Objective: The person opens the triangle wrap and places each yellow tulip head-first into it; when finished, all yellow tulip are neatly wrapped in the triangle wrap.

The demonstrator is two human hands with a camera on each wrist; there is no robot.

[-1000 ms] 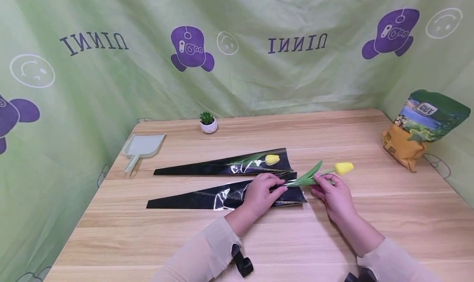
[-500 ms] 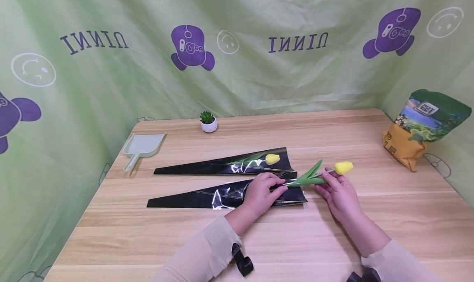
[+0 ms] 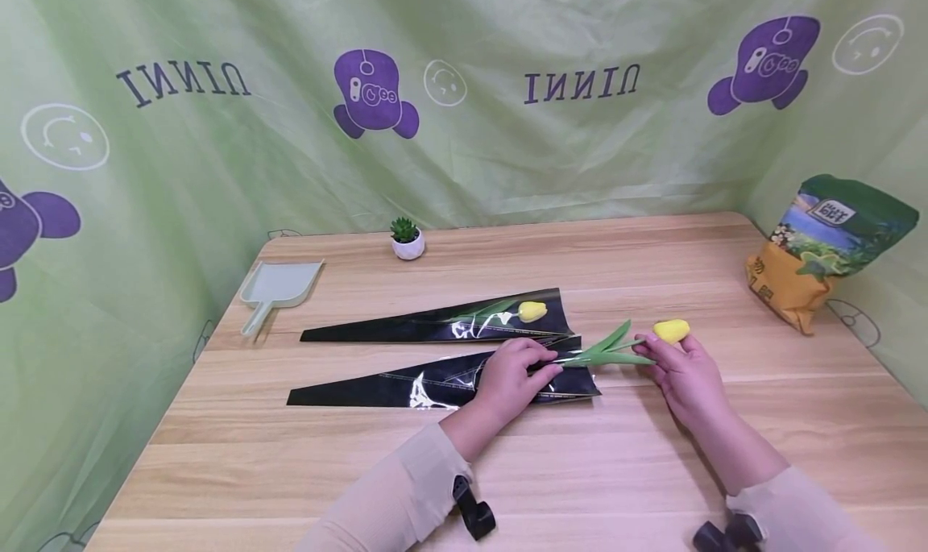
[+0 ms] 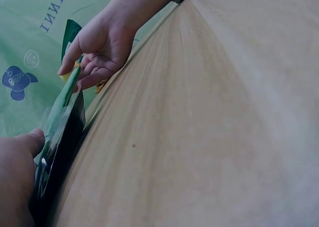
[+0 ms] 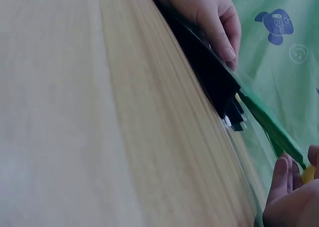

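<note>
In the head view a yellow tulip (image 3: 670, 330) with green leaves lies partly inside the mouth of the nearer black flower sleeve (image 3: 362, 391); its bloom and leaf tips stick out to the right. My right hand (image 3: 692, 383) pinches the tulip's stem just below the bloom. At the sleeve's mouth, my left hand (image 3: 511, 379) pinches the clear front film, its fingertips by the leaves' base. The lower stem is hidden. A second black sleeve (image 3: 384, 328) lies behind, with another yellow tulip (image 3: 532, 311) inside. In the left wrist view, green leaves (image 4: 62, 100) stretch between both hands.
A pale dustpan (image 3: 283, 286) lies at the table's left edge. At the back stands a small potted succulent (image 3: 408, 242). A green and orange bag (image 3: 830, 250) stands at the right edge. A printed green curtain (image 3: 478, 157) hangs behind the wooden table (image 3: 290, 479).
My right hand has slid rightward along the tulip, from the leaves up to the stem below the bloom. The left hand and both sleeves have stayed in place.
</note>
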